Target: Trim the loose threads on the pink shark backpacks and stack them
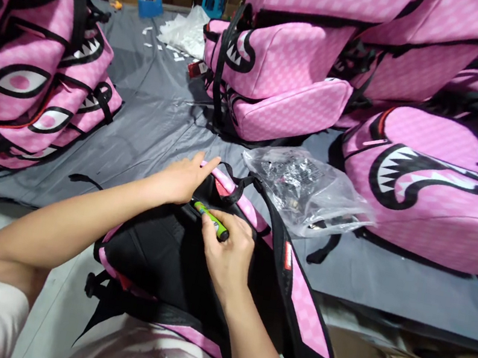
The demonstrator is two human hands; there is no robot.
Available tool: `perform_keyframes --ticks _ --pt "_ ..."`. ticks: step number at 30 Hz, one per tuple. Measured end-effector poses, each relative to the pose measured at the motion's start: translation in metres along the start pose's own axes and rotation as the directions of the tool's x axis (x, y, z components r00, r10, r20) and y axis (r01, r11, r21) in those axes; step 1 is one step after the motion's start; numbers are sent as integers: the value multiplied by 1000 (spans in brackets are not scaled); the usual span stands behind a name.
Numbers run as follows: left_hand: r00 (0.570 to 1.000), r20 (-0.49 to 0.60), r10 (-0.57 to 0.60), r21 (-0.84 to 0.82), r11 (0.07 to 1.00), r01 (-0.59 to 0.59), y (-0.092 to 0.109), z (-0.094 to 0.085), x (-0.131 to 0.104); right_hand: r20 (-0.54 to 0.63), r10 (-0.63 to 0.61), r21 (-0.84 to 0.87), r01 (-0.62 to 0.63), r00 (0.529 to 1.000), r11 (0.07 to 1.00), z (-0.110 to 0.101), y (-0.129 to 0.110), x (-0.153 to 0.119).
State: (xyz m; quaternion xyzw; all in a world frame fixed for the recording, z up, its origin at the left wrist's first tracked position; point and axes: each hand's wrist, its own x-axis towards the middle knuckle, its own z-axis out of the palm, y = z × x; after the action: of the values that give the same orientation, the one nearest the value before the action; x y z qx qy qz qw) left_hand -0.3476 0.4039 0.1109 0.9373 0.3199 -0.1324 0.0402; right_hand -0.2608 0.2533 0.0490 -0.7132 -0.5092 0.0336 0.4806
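Observation:
A pink checkered backpack (187,268) with a black padded back leans at the table's near edge, its back and straps facing me. My left hand (186,179) grips its top edge, with the fingertips partly hidden behind the fabric. In my right hand (229,254) is a green marker pen (213,222) with a black end. Its tip points at the black panel just below my left hand; whether it touches is hard to see. One shoulder strap (279,228) with a small red label runs down the bag's right side.
Pink shark-mouth backpacks are piled at left (21,81) and back right (285,64); another backpack (429,192) lies at right. A clear plastic bag (305,190) of dark pieces sits beyond mine. Farther back are white scraps (185,32) and a blue tape dispenser (150,6).

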Motion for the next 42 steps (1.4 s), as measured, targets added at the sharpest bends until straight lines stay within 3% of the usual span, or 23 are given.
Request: perform_keyframes --ticks 8,21,35,39,42 --pt "1000 3 -10 2 1000 10 2 -2 -1 92 16 -9 -16 996 1000 -5 -1 3" --pt "1000 -6 -12 -8 1000 12 2 -1 0 127 122 58 -130 984 990 -2 0 4" --pt "1000 -5 -8 30 1000 8 2 -3 -2 158 139 94 -156 977 983 2 1 5" --pt "1000 -10 -3 2 1000 3 -1 -3 -4 189 156 102 -178 969 979 -26 -6 9" --pt "1000 -3 7 2 1000 -7 -4 0 -1 46 148 244 -155 988 957 -76 -4 10"
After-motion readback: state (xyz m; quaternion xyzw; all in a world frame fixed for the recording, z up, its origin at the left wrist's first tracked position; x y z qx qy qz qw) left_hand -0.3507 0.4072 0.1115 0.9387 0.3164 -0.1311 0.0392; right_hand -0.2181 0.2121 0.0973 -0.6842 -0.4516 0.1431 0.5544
